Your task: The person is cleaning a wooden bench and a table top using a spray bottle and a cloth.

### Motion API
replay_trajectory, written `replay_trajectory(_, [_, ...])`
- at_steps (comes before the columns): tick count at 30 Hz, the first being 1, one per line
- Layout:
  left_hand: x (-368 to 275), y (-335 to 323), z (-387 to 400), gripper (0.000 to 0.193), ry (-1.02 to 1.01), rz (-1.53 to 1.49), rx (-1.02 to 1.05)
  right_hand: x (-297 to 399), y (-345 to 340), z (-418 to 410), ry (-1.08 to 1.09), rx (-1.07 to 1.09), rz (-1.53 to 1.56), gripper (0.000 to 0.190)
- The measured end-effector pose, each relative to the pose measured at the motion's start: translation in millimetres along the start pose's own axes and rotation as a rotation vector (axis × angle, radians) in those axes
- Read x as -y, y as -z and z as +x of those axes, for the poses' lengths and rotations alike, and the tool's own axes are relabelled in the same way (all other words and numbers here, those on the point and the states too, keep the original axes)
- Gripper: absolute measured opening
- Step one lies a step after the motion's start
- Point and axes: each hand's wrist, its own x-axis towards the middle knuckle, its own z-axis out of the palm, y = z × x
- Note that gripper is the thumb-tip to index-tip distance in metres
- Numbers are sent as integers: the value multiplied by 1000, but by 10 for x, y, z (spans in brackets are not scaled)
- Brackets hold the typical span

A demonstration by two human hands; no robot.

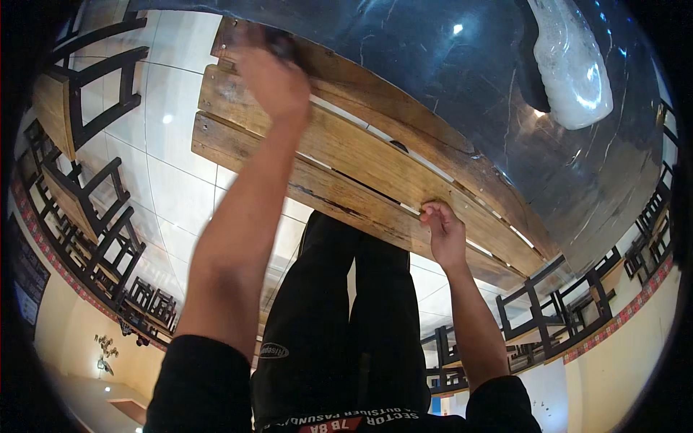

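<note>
In the head view, my left hand [279, 84] is blurred over the far left end of a slatted wooden bench [368, 146]. It closes around a dark object [280, 46], too smeared to identify, at the plank nearest the table. My right hand [446, 233] hovers above or lightly touches the front planks. Its fingers are loosely curled and hold nothing. Beyond the bench is a dark, glossy, marbled tabletop [422, 59]. A clear ribbed plastic bottle [576, 76] with whitish, foamy contents is on it; its upper end is cut off.
Black-framed chairs with wooden seats [57, 113] line the left side, and more chairs [541, 308] stand at the right. White floor tiles [173, 130] show around the bench. My legs [330, 303] are close to its front edge. Walls curve along the rim.
</note>
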Motion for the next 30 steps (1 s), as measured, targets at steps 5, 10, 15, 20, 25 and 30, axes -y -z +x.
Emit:
replay_trajectory(5, [-959,391,-1204,33,-682,-818,781,231,-143,-87,26,139,-2,28])
replay_trajectory(10, [-765,323,-677,36,-1170,-591,771,449,-111,-374,-7,722,-694,48])
replay_trajectory(15, [572,626,231,52,-395,-206,535,152,218,-618,-167,518,-649,47])
replay_trajectory(20, [634,98,368,63,-51,71,71,-17,-96,-607,-66,368,-424,41])
replay_trajectory(25, [-630,121,-834,67,-149,-24,213,67,69,-861,15,499,-321,42])
replay_trajectory(30, [-2153,251,-2093,63,-252,-150,312,-254,779,-1087,115,764,-470,45])
